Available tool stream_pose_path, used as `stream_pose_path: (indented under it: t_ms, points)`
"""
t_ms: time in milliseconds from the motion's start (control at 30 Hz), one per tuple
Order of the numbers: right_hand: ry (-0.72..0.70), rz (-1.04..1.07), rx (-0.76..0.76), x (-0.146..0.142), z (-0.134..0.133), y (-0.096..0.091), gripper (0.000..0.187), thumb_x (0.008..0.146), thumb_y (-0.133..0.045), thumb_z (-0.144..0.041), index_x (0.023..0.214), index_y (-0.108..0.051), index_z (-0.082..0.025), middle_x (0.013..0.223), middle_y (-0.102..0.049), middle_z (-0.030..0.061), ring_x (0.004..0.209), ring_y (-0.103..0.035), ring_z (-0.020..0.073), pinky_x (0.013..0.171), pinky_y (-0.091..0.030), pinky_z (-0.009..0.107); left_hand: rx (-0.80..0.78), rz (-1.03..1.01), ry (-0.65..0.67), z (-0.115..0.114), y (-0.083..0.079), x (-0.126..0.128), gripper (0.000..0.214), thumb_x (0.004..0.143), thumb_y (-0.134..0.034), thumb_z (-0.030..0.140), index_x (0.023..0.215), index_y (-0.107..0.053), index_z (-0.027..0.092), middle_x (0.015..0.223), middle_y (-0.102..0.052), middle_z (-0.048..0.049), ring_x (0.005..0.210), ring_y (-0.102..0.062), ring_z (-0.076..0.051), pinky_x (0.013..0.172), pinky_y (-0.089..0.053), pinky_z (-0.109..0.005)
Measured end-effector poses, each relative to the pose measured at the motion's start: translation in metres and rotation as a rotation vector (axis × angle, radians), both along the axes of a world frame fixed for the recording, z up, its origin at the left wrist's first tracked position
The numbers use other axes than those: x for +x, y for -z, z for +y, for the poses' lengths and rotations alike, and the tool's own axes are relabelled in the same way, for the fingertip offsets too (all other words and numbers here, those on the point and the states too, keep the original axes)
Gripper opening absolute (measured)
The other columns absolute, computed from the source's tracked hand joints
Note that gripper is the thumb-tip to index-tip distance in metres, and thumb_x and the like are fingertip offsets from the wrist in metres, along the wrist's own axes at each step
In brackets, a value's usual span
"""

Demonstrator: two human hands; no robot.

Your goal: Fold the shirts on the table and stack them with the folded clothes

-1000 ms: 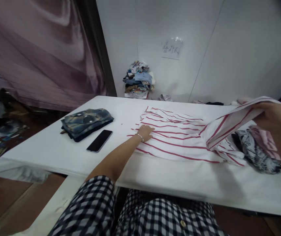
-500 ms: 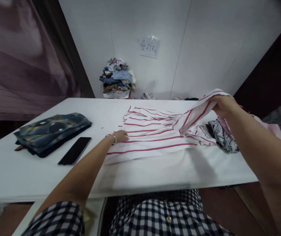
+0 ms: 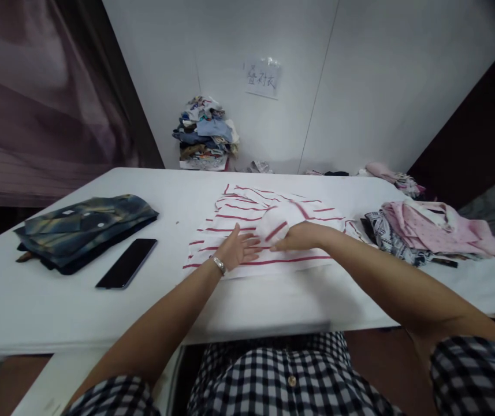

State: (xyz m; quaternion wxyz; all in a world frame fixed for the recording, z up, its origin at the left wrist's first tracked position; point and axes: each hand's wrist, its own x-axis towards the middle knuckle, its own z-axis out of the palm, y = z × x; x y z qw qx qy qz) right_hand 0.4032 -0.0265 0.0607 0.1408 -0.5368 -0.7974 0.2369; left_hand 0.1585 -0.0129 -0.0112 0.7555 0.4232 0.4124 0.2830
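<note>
We see thin white cloth with narrow dark-red stripes, softly wrinkled at its far edge: a striped shirt [image 3: 241,216] laid out in the middle of the white-covered table [image 3: 195,323], its stripes running roughly left to right. One strip of it stands up in a rounded, blurred loop. We have the right hand [image 3: 299,236] closed on that strip, fingers pinching the cloth, above the middle of the shirt. Our left hand [image 3: 239,252] is spread just beside it, fingers fanned apart, over the shirt's near left part; whether the palm presses the fabric, we cannot tell. To the left lie a smooth, flat black phone [image 3: 126,264] and a folded, dark plaid garment [image 3: 89,228]. To the right, we see crumpled black-and-white patterned cloth [image 3: 397,240] beside pink dotted fabric [image 3: 446,228].
</note>
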Motion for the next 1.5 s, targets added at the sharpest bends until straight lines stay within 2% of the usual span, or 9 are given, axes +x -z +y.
stream_pose_path:
  t_ms: [167,400,700,800,933,1067,1233,1367,1500]
  points:
    - [0.075,0.143,-0.115,0.033,-0.017,0.000,0.056,0.073,-0.068,-0.051,0.123,-0.061,-0.026,0.128,-0.059,0.0055,0.115,-0.056,0.0280,0.099,-0.045,0.042,-0.151,-0.039,-0.022,-0.012,0.015,-0.006,0.064,0.078,-0.044,0.071,0.111,-0.056,0.018,0.120,-0.061,-0.0141,0.101,-0.063,-0.025,0.083,-0.053,-0.040]
    - [0.380,0.077,0.048,0.114,-0.044,0.052,0.030,0.077,-0.059,-0.026,0.105,-0.070,-0.023,0.106,-0.070,0.0065,0.100,-0.064,0.0280,0.092,-0.049,0.044,0.106,0.144,-0.133,-0.035,0.015,0.012,0.046,0.060,-0.079,0.035,0.098,-0.061,0.018,0.101,-0.068,-0.0072,0.089,-0.064,-0.022,0.077,-0.051,-0.035]
    - [0.336,-0.106,0.335,0.151,-0.067,0.116,0.030,0.073,-0.055,-0.020,0.099,-0.070,-0.019,0.117,-0.065,0.0110,0.112,-0.057,0.0283,0.099,-0.042,0.046,0.476,-0.088,-0.373,0.013,-0.055,-0.002,0.022,0.076,-0.053,0.024,0.096,-0.062,0.020,0.099,-0.069,-0.0047,0.099,-0.061,-0.020,0.085,-0.051,-0.038]
    - [0.373,-0.092,0.378,0.152,-0.065,0.125,0.025,0.079,-0.049,-0.021,0.091,-0.071,-0.021,0.114,-0.066,0.0100,0.108,-0.059,0.0264,0.097,-0.044,0.045,0.466,-0.072,-0.448,0.034,-0.057,-0.018,0.023,0.070,-0.049,0.016,0.088,-0.063,0.021,0.096,-0.069,-0.0046,0.104,-0.060,-0.022,0.086,-0.052,-0.039]
    - [0.406,-0.009,0.458,0.155,-0.068,0.129,0.025,0.078,-0.048,-0.021,0.090,-0.070,-0.022,0.114,-0.065,0.0095,0.108,-0.058,0.0265,0.097,-0.043,0.047,0.448,-0.055,-0.357,0.044,-0.032,-0.052,0.014,0.058,-0.057,0.017,0.071,-0.061,0.021,0.097,-0.069,-0.0049,0.104,-0.059,-0.025,0.086,-0.051,-0.039]
    - [0.409,0.088,0.509,0.158,-0.074,0.129,0.022,0.078,-0.049,-0.024,0.089,-0.068,-0.024,0.104,-0.066,0.0086,0.102,-0.059,0.0261,0.094,-0.044,0.046,0.724,0.355,-0.202,0.045,-0.017,-0.090,0.012,0.058,-0.061,0.027,0.053,-0.053,0.020,0.105,-0.067,-0.0074,0.101,-0.058,-0.026,0.089,-0.048,-0.040]
    - [0.494,0.160,0.473,0.159,-0.074,0.126,0.017,0.080,-0.048,-0.029,0.085,-0.063,-0.024,0.084,-0.065,0.0063,0.080,-0.059,0.0227,0.075,-0.049,0.038,1.225,1.080,0.128,0.046,-0.052,-0.101,0.014,0.063,-0.051,0.015,0.055,-0.061,0.023,0.111,-0.064,-0.0035,0.098,-0.057,-0.024,0.083,-0.046,-0.037]
    - [0.570,0.216,0.519,0.159,-0.074,0.127,0.017,0.082,-0.049,-0.033,0.086,-0.061,-0.023,0.084,-0.065,0.0061,0.078,-0.059,0.0218,0.073,-0.049,0.036,1.541,1.187,0.032,0.043,-0.090,-0.096,0.020,0.072,-0.049,0.014,0.072,-0.066,0.024,0.117,-0.060,-0.0041,0.106,-0.054,-0.027,0.089,-0.041,-0.041]
    - [0.475,0.165,0.470,0.160,-0.081,0.132,0.018,0.080,-0.049,-0.029,0.090,-0.063,-0.024,0.094,-0.066,0.0067,0.090,-0.061,0.0239,0.084,-0.048,0.040,1.630,1.156,0.203,0.029,-0.068,-0.101,0.020,0.080,-0.047,0.016,0.078,-0.065,0.024,0.108,-0.063,-0.0075,0.106,-0.052,-0.025,0.090,-0.039,-0.041]
